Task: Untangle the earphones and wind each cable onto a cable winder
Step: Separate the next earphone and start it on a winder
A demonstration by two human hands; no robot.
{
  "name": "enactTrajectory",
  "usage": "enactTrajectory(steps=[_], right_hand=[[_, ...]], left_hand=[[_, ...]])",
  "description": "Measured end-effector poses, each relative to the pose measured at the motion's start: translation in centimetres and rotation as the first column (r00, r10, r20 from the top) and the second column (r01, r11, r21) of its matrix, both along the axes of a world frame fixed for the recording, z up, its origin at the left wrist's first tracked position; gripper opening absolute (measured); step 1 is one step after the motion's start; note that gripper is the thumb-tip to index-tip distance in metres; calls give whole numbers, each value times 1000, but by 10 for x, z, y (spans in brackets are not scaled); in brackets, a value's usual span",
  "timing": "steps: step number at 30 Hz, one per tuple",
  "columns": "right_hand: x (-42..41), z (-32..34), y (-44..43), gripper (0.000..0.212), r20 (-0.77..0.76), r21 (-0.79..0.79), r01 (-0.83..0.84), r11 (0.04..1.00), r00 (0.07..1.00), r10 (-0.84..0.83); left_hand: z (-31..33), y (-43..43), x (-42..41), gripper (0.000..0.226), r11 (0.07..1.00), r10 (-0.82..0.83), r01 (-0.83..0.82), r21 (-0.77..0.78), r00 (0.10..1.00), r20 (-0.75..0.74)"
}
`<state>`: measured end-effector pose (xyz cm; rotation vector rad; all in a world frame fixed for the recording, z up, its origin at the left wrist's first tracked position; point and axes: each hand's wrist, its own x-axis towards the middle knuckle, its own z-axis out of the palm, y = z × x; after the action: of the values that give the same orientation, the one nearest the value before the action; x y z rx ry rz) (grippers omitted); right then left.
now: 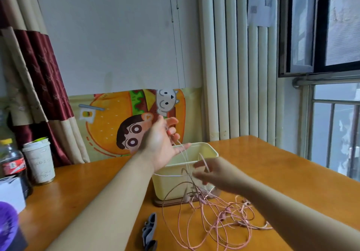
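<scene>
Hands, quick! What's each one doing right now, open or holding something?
Left hand: raised, fingers curled round the pink earphone cable.
Right hand: pinches a loop of the same cable, though blurred.

Daylight is entering through the right-hand window [339,22]; a maroon-banded curtain [39,71] is hanging left of the white wall [109,36] behind the desk [272,165].

Pink earphone cables [223,216] — cream bin [171,188], orange table [272,163], grey-blue winders [150,229].
</scene>
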<state>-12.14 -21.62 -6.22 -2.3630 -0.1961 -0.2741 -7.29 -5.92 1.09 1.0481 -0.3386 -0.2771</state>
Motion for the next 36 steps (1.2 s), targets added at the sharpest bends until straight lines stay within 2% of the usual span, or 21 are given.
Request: enactTrajectory(steps=[2,6,9,11,13,17,20,22,23,25,27,29,32,36], right_hand=[[5,-14,11,26,9,-42,5,999,1000,-4],[12,-18,8,16,53,-45,90,995,995,-88],[12,-14,2,14,57,-93,48,994,997,-43],[12,-8,-7,15,83,-173,50,984,996,-36],[10,-1,-17,18,94,-210,87,974,993,-69],[5,10,-30,20,74,-293,87,952,995,-69],[0,18,-36,20,34,-332,50,942,999,-41],[-3,22,-42,20,-23,-256,47,966,998,-54],[-5,23,-45,20,-65,-169,61,984,995,-73],[-6,20,-53,24,-114,-74,127,989,984,-134],[-3,10,-60,25,-142,-183,200,962,963,-228],[0,-5,-65,26,-184,-344,219,913,938,-295],[4,-26,-77,27,-187,-495,263,828,898,-397],[8,-41,-86,29,-180,-594,276,756,870,-459]], left_hand=[[11,-6,-8,44,1000,-21,21,4,999,45],[21,-4,-15,45,996,-22,8,88,986,163],[18,4,-13,47,964,50,-134,230,940,337],[16,10,-9,49,906,86,-261,333,884,459],[14,17,-2,51,844,91,-342,413,850,519],[1,25,10,55,700,79,-461,546,809,582],[-11,23,13,54,605,18,-472,641,813,581],[-15,21,13,54,598,-11,-435,673,836,549],[-15,20,12,54,629,-5,-395,669,859,512],[-12,19,9,52,752,34,-270,601,927,374],[-4,17,5,49,899,43,-114,423,984,174],[8,14,1,47,988,-23,25,155,1000,-12],[29,7,-8,48,980,-137,120,-160,985,-102],[48,6,-12,54,904,-194,149,-402,978,-75]])
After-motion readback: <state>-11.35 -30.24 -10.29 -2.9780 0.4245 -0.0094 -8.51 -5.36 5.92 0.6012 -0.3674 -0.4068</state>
